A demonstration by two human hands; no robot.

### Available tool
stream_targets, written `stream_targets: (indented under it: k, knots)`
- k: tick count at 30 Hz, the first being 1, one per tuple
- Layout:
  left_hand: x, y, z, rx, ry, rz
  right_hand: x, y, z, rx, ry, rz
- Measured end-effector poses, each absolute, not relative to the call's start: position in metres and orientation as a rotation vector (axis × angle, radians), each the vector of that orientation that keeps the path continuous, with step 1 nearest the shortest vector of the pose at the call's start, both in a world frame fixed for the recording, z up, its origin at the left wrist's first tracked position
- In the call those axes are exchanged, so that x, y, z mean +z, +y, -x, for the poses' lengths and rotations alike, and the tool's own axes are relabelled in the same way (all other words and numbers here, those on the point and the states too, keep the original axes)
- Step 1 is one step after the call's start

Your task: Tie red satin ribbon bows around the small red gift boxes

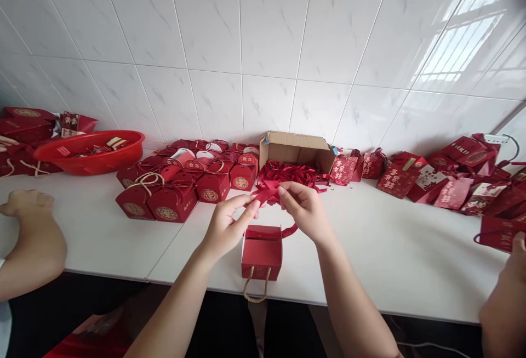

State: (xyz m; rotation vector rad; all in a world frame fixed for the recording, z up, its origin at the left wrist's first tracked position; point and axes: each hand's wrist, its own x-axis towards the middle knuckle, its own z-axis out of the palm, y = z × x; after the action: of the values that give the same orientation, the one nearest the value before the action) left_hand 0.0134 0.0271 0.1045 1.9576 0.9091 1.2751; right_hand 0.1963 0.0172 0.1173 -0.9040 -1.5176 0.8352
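Observation:
Both my hands pinch a red ribbon (269, 189) above the white table. My left hand (234, 218) has thumb and fingers closed on its left part; my right hand (302, 207) grips it on the right. A strand of ribbon drops from near my right hand to a small red gift box (263, 254) below. That box stands at the table's front edge, its twisted rope handle hanging over the edge. Just behind my hands, a cardboard box (296, 149) lies with its opening toward me, and a heap of red ribbons (291, 171) spills out.
Rows of red gift boxes (175, 202) stand to the left. Beyond them is a red plastic basin (92, 152) with small packets. More red boxes and bags (435, 182) line the right. Co-workers' arms (36, 237) reach in at both sides. A tiled wall (267, 45) rises behind.

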Motion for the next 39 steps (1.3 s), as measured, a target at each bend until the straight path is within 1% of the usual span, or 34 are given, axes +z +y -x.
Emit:
stream_targets:
  k: [6, 11, 15, 19, 24, 29, 33, 39]
  knots:
    - [0.103, 0.03, -0.017, 1.139, 0.963, -2.14, 0.103, 0.02, -0.197, 0.878, -1.788, 0.663]
    - [0.098, 0.034, -0.016, 1.095, 0.98, -2.12, 0.097, 0.023, -0.196, 0.755, -1.844, 0.714]
    - [0.096, 0.037, -0.013, 1.03, 0.947, -1.999, 0.098, 0.025, -0.198, 0.744, -1.878, 0.635]
    - [0.097, 0.039, -0.009, 0.948, 0.914, -1.886, 0.099, 0.025, -0.203, 0.726, -2.038, 0.624]
    - [0.1, 0.041, -0.007, 0.971, 0.904, -1.757, 0.096, 0.025, -0.206, 0.619, -2.16, 0.699]
    - [0.1, 0.039, -0.004, 0.97, 0.811, -1.714, 0.094, 0.025, -0.205, 0.511, -2.156, 0.762]
    - [0.098, 0.036, 0.0, 1.014, 0.901, -1.867, 0.093, 0.025, -0.204, 0.495, -2.099, 0.786]
    - [0.092, 0.026, 0.002, 1.137, 1.118, -2.376, 0.089, 0.025, -0.203, 0.497, -2.001, 0.742]
